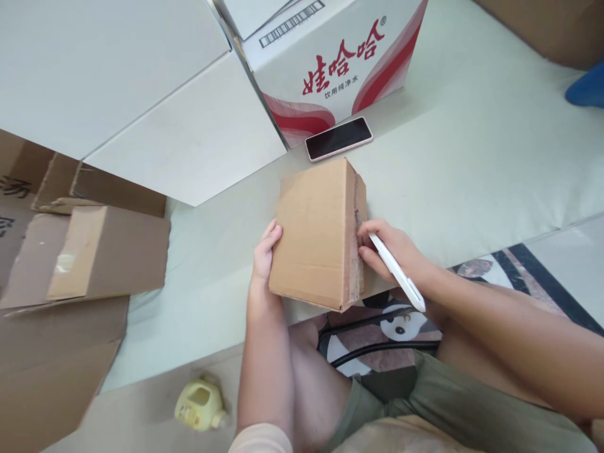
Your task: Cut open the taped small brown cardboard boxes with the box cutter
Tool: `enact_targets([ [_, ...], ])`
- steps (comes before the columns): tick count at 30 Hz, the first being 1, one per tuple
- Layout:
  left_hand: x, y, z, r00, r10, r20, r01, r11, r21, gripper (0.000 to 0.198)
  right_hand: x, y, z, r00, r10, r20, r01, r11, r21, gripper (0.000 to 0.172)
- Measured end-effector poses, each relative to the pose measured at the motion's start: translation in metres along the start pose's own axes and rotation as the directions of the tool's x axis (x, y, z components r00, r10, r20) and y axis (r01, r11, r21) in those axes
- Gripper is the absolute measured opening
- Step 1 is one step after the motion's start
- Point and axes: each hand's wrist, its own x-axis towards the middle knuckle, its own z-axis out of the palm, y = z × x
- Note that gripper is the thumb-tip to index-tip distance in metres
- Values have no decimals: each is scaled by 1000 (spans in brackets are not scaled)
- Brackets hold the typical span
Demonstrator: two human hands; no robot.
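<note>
A small brown cardboard box (309, 236) is tilted up at the near edge of the pale-covered surface. Pressed to its left side is my left hand (265, 250), fingers bent round the edge and partly hidden behind it. My right hand (387, 246) is at the box's right side, closed around a white utility knife (399, 274) whose handle slants down toward me. A strip of tape (355, 239) and some print run along that right side, close to my fingertips. I cannot make out the blade.
Beyond the box a phone (338, 139) lies in front of a red-and-white water carton (330, 82). White boxes (189, 138) stand at the left, with opened brown cardboard cartons (127, 251) beside them. A yellow jug (201, 404) stands on the floor, lower left.
</note>
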Motion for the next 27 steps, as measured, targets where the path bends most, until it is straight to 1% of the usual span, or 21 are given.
enact_targets([
  [3, -1, 1, 1, 1000, 4, 5, -4, 1000, -2, 43, 0, 0, 0, 1000, -4, -8, 4, 1000, 5, 21],
  [7, -1, 1, 1, 1000, 5, -18, -4, 1000, 19, 44, 0, -1, 0, 1000, 7, -3, -7, 1000, 14, 21],
  [11, -1, 0, 0, 1000, 10, 0, -10, 999, 43, 47, 1, -1, 0, 1000, 9, -3, -9, 1000, 15, 20],
  [16, 0, 0, -1, 1000, 15, 3, -15, 999, 29, 46, 1, -1, 0, 1000, 15, -2, -15, 1000, 20, 21],
  [21, 1, 0, -3, 999, -15, -35, 16, 999, 32, 49, 0, 1, 1, 999, -9, -37, 9, 1000, 13, 22],
  [27, 3, 0, -3, 999, 2, -50, -1, 1000, 26, 50, -1, -4, 0, 994, -43, -98, 45, 999, 12, 21],
])
